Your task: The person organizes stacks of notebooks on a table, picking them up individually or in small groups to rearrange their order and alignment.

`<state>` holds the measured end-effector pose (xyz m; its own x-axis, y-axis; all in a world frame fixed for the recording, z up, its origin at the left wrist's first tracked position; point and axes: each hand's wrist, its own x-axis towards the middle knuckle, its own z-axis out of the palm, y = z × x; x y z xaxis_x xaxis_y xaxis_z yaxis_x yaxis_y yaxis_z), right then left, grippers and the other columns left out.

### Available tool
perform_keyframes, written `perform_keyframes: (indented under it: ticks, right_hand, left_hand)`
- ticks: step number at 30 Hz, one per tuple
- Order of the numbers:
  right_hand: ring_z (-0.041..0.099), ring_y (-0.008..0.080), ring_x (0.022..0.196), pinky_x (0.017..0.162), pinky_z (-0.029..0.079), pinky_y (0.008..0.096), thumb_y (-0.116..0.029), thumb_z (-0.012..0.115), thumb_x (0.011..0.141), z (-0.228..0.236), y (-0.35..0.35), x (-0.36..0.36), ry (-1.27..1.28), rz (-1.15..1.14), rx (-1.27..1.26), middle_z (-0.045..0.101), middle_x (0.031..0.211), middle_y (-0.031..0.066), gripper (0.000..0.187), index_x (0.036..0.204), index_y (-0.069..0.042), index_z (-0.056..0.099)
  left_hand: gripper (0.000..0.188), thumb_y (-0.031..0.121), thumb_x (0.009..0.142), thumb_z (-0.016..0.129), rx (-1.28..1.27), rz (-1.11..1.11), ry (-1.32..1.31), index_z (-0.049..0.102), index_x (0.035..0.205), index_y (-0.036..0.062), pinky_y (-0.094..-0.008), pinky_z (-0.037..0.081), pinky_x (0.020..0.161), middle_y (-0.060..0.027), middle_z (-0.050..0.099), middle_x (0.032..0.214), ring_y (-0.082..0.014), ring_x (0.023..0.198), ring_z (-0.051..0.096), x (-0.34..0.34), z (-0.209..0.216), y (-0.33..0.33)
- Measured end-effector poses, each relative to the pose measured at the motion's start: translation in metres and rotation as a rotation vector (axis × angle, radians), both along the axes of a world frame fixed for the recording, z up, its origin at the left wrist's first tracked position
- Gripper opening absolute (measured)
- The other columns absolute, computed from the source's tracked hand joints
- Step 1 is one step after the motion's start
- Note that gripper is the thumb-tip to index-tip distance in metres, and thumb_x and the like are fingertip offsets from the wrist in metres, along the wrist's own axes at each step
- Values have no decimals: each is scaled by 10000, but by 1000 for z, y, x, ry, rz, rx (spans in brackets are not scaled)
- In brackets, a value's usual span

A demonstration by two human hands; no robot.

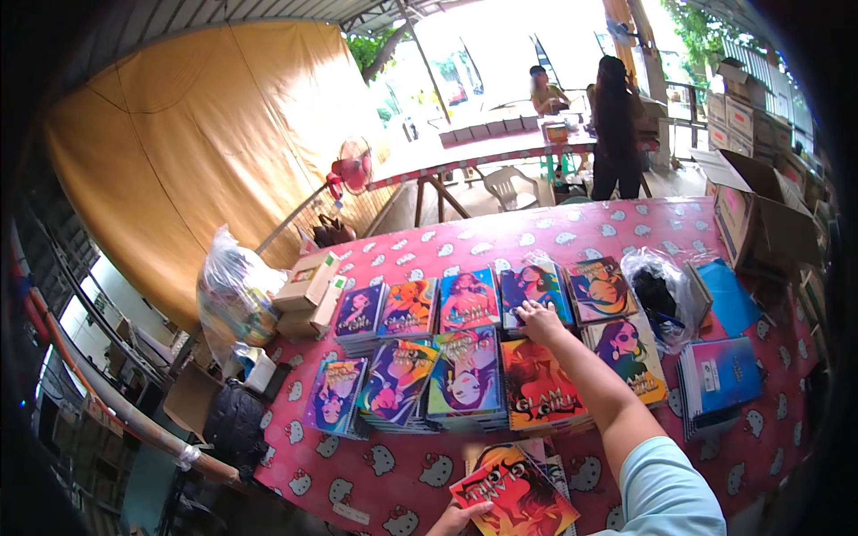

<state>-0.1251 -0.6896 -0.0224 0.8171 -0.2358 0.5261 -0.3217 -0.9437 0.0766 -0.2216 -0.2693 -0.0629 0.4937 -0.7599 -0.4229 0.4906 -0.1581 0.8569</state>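
Observation:
My left hand is at the near edge of the table, its thumb over the corner of an orange-red notebook with a drawn figure on the cover. That notebook lies tilted over a small pile of other notebooks. My right arm stretches across the table, and my right hand rests on the near part of a dark blue notebook stack in the back row, fingers spread over the cover. Beneath my forearm is a red-orange notebook stack, partly covered. Beside it stands a purple-and-yellow stack.
More notebook stacks form two rows on the pink patterned table. Blue notebooks stand at the right, near a clear plastic bag and an open carton. Small boxes lie at the left. Two people are at a farther table.

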Motion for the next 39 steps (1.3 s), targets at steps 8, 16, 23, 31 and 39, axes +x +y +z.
perform_keyframes:
  ticks: [8, 16, 23, 31, 39]
  right_hand:
    - [639, 205, 666, 615, 504, 310, -158, 680, 755, 92, 92, -66, -117, 616, 651, 662, 724, 86, 93, 841, -129, 702]
    - [472, 258, 1171, 912, 375, 525, -352, 626, 803, 46, 178, -80, 142, 275, 235, 526, 1231, 123, 473, 1178, -79, 536]
    - [586, 217, 864, 801, 428, 381, -153, 636, 714, -4, 192, -75, -42, 376, 151, 633, 909, 42, 212, 914, -84, 623]
    - [613, 227, 852, 729, 496, 320, -121, 606, 750, 107, 295, -129, 611, 976, 852, 655, 916, 31, 141, 877, -122, 667]
    - [610, 292, 926, 839, 461, 362, -208, 649, 762, 35, 116, 88, -266, 84, -66, 644, 995, 131, 292, 1025, -83, 626]
  left_hand:
    - [454, 172, 773, 694, -22, 126, 214, 508, 1171, 57, -336, 500, 819, -57, 628, 1022, -188, 919, 616, 46, -4, 63]
    - [471, 217, 759, 694, -45, 8, 26, 503, 1168, 85, -311, 508, 786, -40, 597, 1028, -144, 897, 600, 61, -17, 59]
    - [437, 172, 749, 679, 10, 91, 67, 491, 1135, 87, -318, 532, 696, -46, 606, 917, -158, 797, 616, 96, -11, 92]
    - [651, 433, 833, 610, -134, 8, 465, 313, 1314, 110, -345, 486, 808, -80, 495, 1157, -196, 950, 569, 144, -20, 120]
    - [302, 163, 812, 629, -180, -6, 156, 552, 1061, 11, -296, 522, 639, -81, 639, 857, -181, 744, 631, 135, -6, 105]
